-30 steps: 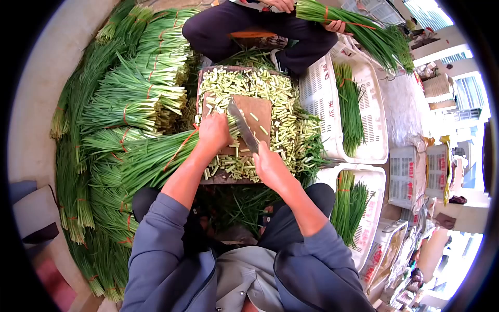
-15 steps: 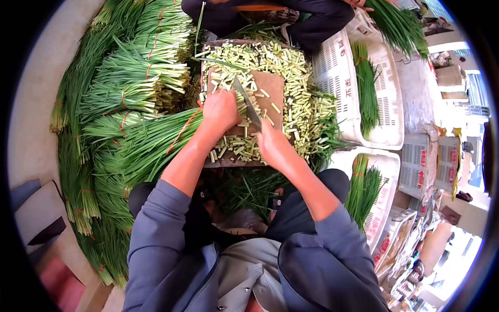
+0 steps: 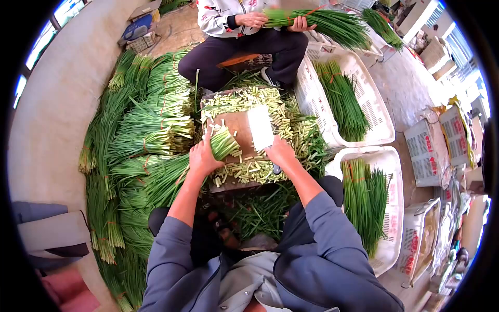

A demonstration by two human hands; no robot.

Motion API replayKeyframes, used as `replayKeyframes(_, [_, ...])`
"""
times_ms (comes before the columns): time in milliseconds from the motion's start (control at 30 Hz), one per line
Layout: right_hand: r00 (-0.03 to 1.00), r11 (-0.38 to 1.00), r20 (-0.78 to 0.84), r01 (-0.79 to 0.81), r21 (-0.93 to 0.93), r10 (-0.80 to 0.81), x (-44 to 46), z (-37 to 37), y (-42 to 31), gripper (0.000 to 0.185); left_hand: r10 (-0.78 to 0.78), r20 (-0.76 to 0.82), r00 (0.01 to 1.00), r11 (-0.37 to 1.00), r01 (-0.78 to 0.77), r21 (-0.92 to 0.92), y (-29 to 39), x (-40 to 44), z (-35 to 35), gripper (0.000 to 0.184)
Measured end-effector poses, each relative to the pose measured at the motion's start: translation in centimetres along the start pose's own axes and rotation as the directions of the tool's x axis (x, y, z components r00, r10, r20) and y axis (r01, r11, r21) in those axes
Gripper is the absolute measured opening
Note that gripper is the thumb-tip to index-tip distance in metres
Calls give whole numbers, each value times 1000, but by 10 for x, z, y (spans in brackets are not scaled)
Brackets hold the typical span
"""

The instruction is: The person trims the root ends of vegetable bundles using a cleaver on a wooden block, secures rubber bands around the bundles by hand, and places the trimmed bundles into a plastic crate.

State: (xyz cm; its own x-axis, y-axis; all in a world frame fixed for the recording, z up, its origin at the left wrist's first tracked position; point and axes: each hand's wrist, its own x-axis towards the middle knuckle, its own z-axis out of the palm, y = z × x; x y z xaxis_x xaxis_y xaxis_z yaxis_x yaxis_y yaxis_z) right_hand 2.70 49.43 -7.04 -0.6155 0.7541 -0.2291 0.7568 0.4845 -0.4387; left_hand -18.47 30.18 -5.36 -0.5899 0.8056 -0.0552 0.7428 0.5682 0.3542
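My left hand (image 3: 203,157) wraps thumb and fingers round a bundle of chives (image 3: 224,144), its pale cut ends lying on the chopping board (image 3: 234,122). The leaves trail off to the left beneath my wrist. Right of the bundle, my right hand (image 3: 281,153) is closed round the handle of a cleaver (image 3: 261,127). The blade's broad face looks bright white, tilted over the board and apart from the bundle. Short cut stem pieces (image 3: 249,169) lie scattered around and on the board.
Tied chive bundles (image 3: 156,132) are piled at the left. White crates (image 3: 391,136) holding chives stand at the right. Opposite sits a person (image 3: 240,52) holding another bundle (image 3: 327,25) in both hands. Green trimmings (image 3: 257,208) lie between my legs.
My left hand has gone from a fist to a spread grip round the bundle, whose cut ends now show. The cleaver has turned from edge-on to broad face and moved right. The view has tilted up.
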Motion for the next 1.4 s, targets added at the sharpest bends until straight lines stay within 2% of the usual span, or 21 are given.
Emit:
replayKeyframes(33, [992,989,-123,1,-147,-19,-7,3,5,44,1,-8,1000,1000,-1,5,-8,-6,0,86])
replayKeyframes(100, [998,999,-43,35,-9,-35,-23,-15,-4,43,16,-34,999,1000,-15,12,-14,-10,1,84])
replayKeyframes(133, [986,978,-15,164,131,-164,-29,-20,-5,37,34,-90,995,999,-34,-5,-12,-19,-4,83])
replayKeyframes(167, [963,909,-42,264,322,-265,-32,-16,-3,33,40,-104,994,999,-41,0,-6,-26,-13,83])
replayKeyframes(233, [933,818,-143,358,450,-330,-48,-31,-22,28,122,-245,962,990,-136,-38,0,-44,-32,81])
replayKeyframes(333, [927,660,-146,350,664,-345,-68,-66,-58,24,169,-336,926,980,-195,-45,24,-80,-71,81])
replayKeyframes(433, [812,582,-357,581,569,-462,-88,-101,-93,23,278,-392,877,948,-315,-32,38,-110,-94,82])
replayKeyframes(500, [799,510,-349,587,629,-490,-104,-116,-112,25,298,-402,866,945,-327,-4,51,-129,-109,82])
replayKeyframes(567, [679,472,-401,724,502,-615,-117,-123,-122,27,313,-410,857,942,-335,17,56,-143,-118,83])
replayKeyframes(700, [719,536,-231,658,529,-655,-131,-125,-122,21,410,-391,824,909,-405,99,63,-165,-129,85])
replayKeyframes(767, [754,553,-189,605,572,-629,-139,-124,-120,18,430,-367,824,900,-421,109,66,-174,-130,88])
replayKeyframes(800, [734,525,-258,645,555,-629,-143,-123,-121,17,441,-355,824,895,-431,112,66,-178,-129,103])
replayKeyframes(867, [694,444,-405,705,554,-596,-152,-124,-122,12,442,-337,831,895,-432,108,68,-185,-131,109])
replayKeyframes(933, [781,492,-464,623,608,-417,-174,-161,-126,7,442,-361,821,892,-444,83,65,-187,-129,123])
replayKeyframes(967, [714,511,-589,691,511,-377,-156,-165,-109,7,437,-364,823,895,-438,84,62,-189,-128,123])
replayKeyframes(1067, [742,-37,-669,668,744,-46,-160,-229,-78,8,265,-389,882,919,-353,-175,51,-195,-124,117])
replayKeyframes(1100, [688,-104,-726,721,685,-9,-151,-246,-51,13,262,-393,881,920,-351,-172,46,-196,-120,117])
replayKeyframes(1167, [603,-301,-797,768,565,42,-154,-277,-7,23,135,-385,913,788,-335,-516,36,-196,-117,112])
replayKeyframes(1233, [582,-431,-806,758,490,109,-164,-295,25,25,148,-431,890,730,-392,-560,25,-197,-119,107])
replayKeyframes(1333, [491,-234,-843,865,443,219,-191,-291,24,25,50,-229,972,396,-229,-889,10,-200,-127,81])
replayKeyframes(1400, [481,67,-873,871,487,82,-207,-267,2,22,72,-195,978,373,-208,-904,5,-202,-140,74])
